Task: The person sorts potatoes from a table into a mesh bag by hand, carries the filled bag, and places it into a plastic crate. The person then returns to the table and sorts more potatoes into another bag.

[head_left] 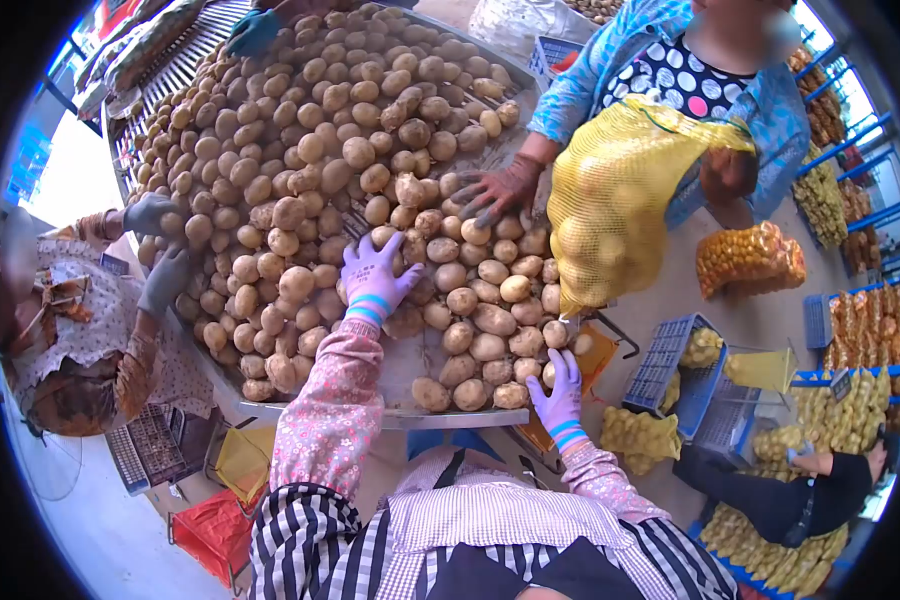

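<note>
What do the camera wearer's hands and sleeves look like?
The left hand and right hand are gloved in lilac, with blue and pale bands at the wrists and dark print on the left one. The sleeves are pink and floral; black-and-white stripes cover the upper arms.

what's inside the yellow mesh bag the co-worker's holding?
Potatoes, rounded, showing through the yellow mesh bag. Anything deeper in is covered by the outer ones, so can't confirm the middle or a count.
</note>
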Demonstrator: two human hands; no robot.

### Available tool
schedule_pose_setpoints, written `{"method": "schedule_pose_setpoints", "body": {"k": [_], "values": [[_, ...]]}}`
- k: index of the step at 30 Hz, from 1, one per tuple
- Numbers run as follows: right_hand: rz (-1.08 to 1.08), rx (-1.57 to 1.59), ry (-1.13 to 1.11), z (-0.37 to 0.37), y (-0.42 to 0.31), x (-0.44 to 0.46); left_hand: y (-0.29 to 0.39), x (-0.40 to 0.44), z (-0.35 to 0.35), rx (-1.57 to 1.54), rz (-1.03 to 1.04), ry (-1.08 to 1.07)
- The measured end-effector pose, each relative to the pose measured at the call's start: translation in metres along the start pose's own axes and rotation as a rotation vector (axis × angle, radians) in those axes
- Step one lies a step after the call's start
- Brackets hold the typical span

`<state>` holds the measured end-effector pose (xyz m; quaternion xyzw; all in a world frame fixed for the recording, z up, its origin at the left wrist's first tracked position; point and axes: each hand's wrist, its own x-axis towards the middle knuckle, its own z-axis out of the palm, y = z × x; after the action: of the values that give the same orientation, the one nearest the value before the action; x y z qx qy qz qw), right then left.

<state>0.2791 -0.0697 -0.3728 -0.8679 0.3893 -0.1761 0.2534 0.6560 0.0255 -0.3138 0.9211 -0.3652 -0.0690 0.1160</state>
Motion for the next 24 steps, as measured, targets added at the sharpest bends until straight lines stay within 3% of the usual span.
{"method": "schedule_pose_setpoints", "body": {"k": [3,5,8,13,15,17,19,21,24], "values": [[0.197,0.145,0.002,0.009,0.027,-0.009,0.000,-0.025,0.013,-0.171,0.044,0.017],[0.233,0.129,0.019,0.013,0.033,-0.020,0.024,-0.049,0.009,-0.128,0.124,-0.173],[0.101,-0.006,0.134,0.006,0.016,-0.027,0.049,-0.077,0.036,-0.129,0.162,0.011],[-0.172,0.005,0.159,-0.012,-0.051,0.025,0.052,-0.067,0.022,-0.273,0.250,-0.115],[-0.309,0.050,0.161,-0.008,-0.069,0.064,0.040,-0.058,0.029,-0.541,0.407,-0.126],[-0.360,0.066,0.167,-0.002,-0.089,0.113,0.030,-0.033,0.038,-0.742,0.403,-0.020],[-0.398,0.108,0.189,0.006,-0.108,0.166,0.030,-0.003,0.018,-0.560,0.366,0.275],[-0.381,0.029,0.208,0.024,-0.111,0.215,0.029,0.032,0.013,-0.402,0.243,0.387],[-0.161,-0.087,0.254,0.060,-0.097,0.272,0.031,0.062,0.014,-0.178,0.181,0.225]]}}
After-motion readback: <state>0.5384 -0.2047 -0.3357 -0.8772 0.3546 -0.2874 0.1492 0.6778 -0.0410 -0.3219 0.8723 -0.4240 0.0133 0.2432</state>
